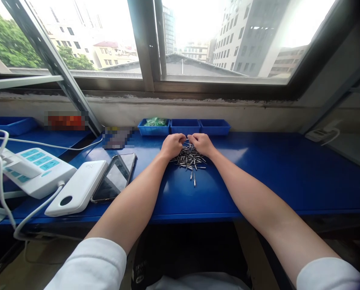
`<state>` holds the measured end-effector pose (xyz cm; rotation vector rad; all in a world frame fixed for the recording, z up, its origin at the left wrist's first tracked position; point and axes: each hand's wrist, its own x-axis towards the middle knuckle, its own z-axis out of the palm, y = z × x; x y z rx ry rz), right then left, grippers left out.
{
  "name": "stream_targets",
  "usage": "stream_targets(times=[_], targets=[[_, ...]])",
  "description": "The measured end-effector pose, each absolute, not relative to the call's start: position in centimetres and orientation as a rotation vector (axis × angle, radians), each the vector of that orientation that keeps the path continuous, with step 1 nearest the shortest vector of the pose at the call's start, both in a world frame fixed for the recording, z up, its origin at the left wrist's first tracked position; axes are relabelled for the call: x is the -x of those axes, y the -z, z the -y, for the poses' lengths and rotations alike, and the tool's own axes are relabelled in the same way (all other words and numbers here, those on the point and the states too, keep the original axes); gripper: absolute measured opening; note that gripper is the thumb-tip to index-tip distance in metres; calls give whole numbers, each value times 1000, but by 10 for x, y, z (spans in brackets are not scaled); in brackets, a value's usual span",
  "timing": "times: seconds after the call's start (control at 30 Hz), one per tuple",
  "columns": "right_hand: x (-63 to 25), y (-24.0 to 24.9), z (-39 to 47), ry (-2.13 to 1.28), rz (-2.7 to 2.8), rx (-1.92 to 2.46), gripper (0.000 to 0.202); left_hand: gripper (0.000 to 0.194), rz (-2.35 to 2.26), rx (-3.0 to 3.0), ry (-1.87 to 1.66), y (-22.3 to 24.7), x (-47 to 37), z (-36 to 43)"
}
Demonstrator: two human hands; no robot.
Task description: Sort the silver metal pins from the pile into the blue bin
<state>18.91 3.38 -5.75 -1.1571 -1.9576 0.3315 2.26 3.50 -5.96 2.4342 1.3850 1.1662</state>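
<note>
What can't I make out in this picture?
All in the head view:
Exactly what sits between the left hand and right hand: too small, partly covered by them.
Part of the metal pile: hidden by the hands.
The orange-red item and greyish item: pixelated.
The far-left blue tray: cut off by the picture's left edge.
Digits on the white power bank: too small.

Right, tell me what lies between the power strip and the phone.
In the head view, the white power bank lies between the power strip and the phone, along with some white cable.

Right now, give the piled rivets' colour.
The piled rivets are silvery grey, best seen in the head view.
</note>
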Motion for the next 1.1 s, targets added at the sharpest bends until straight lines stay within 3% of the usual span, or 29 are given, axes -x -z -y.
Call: stream_targets(times=[0.2,0.53,0.7,0.8,0.97,1.1], targets=[[-190,55,-30,-398,1997,1074,19,27,-1374,-2540,-1039,56,-24,-31],[-190,54,-35,-165,1949,1339,50,22,-1376,-2550,-1101,54,-29,-28],[-188,54,-34,-186,1898,1348,54,22,-1336,-2494,-1096,53,-27,-27],[-190,55,-33,-287,1860,1285,48,25,-1329,-2483,-1060,54,-26,-27],[-192,56,-31,-450,1905,1102,19,26,-1419,-2466,-1005,55,-23,-29],[-193,56,-31,-396,1937,1171,20,26,-1401,-2451,-1032,56,-22,-29]])
